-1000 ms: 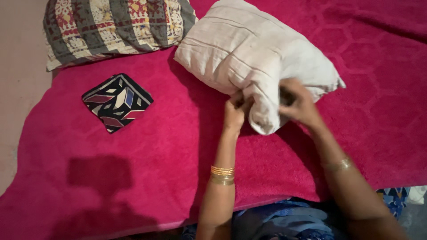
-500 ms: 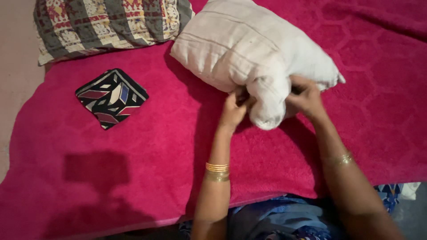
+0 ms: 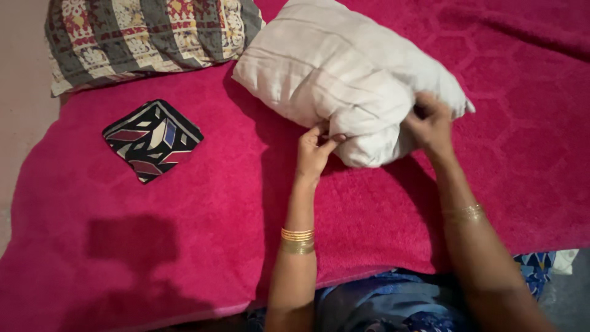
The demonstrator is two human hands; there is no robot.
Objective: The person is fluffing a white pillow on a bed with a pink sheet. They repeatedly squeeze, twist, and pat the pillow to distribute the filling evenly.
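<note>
Both hands gripped the white pillow (image 3: 344, 74) on the pink bed (image 3: 203, 215): the left hand (image 3: 314, 149) pinched its folded cover, the right hand (image 3: 432, 123) clutched its edge.

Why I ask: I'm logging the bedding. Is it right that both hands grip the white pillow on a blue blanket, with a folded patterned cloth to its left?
Not quite: the head view shows a pink blanket, not blue. Both the left hand and right hand do grip the white pillow, and the folded patterned cloth lies to its left.
</note>
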